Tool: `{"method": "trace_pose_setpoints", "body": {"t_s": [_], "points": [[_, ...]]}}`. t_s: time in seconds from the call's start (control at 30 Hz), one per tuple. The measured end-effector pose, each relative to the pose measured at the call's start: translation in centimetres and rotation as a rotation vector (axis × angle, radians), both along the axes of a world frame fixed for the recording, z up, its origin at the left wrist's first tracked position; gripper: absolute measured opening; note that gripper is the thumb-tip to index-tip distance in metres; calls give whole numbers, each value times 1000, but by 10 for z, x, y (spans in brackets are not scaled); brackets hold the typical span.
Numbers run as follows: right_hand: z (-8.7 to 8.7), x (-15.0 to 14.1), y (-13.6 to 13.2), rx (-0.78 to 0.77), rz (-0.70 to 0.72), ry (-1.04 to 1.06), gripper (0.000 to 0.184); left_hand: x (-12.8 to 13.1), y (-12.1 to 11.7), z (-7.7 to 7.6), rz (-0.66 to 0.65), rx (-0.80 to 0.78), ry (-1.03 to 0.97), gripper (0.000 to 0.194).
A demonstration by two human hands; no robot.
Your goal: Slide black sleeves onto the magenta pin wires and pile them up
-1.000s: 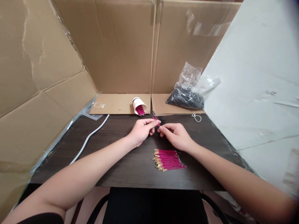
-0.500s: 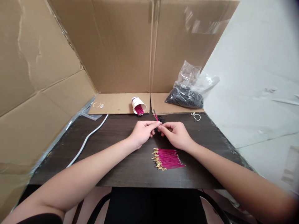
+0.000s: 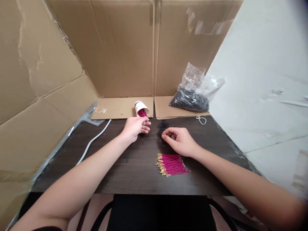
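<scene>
My left hand [image 3: 134, 127] is at the mouth of a white paper cup [image 3: 139, 105] lying on its side. Its thumb and forefinger are pinched on a magenta wire at the opening, the other fingers stretched out. More magenta wires [image 3: 142, 113] lie inside the cup. My right hand [image 3: 180, 139] is beside a small heap of short black sleeves [image 3: 163, 125]. Thumb and forefinger are pressed together there; whatever they hold is too small to make out. Closer to me, a row of magenta wires with gold ends [image 3: 172, 164] lies on the dark table [image 3: 130, 173].
A clear plastic bag of black pieces [image 3: 190, 100] stands at the back right on cardboard [image 3: 166, 112]. Rubber bands [image 3: 202, 120] lie at right, others [image 3: 99, 109] at left. A pale cable [image 3: 92, 138] crosses the left side. Cardboard walls rise behind and at left.
My hands, together over the black heap before, have parted. The left has moved left and away from me to the cup with the wire; the right has stayed near the heap, now uncovered.
</scene>
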State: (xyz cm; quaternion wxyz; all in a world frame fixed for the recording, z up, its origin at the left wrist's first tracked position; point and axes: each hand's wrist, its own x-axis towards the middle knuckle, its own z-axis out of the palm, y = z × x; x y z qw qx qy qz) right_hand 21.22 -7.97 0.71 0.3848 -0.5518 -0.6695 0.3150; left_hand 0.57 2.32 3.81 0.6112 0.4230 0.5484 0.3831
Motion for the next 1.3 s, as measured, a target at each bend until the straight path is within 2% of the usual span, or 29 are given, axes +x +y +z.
{"method": "trace_pose_setpoints", "body": {"t_s": [0.3, 0.53, 0.67, 0.8, 0.93, 1.1, 1.2, 1.3], "points": [[3, 1, -2, 55, 32, -39, 16, 4, 12, -9, 128, 16, -49, 19], [2, 1, -3, 61, 64, -60, 17, 6, 16, -11, 247, 53, -106, 18], [2, 0, -4, 85, 96, -75, 17, 4, 20, -12, 273, 77, -69, 18], [3, 1, -5, 84, 113, -78, 16, -5, 28, -13, 258, 154, 69, 19], [5, 2, -7, 87, 125, -82, 16, -19, 35, -15, 200, 304, 340, 25], [5, 3, -8, 91, 133, -84, 14, -28, 41, -20, 163, 546, 665, 22], [4, 2, -7, 100, 144, -86, 13, -28, 42, -23, 151, 675, 769, 22], [4, 2, -6, 104, 154, -98, 13, -27, 43, -24, 147, 711, 805, 25]]}}
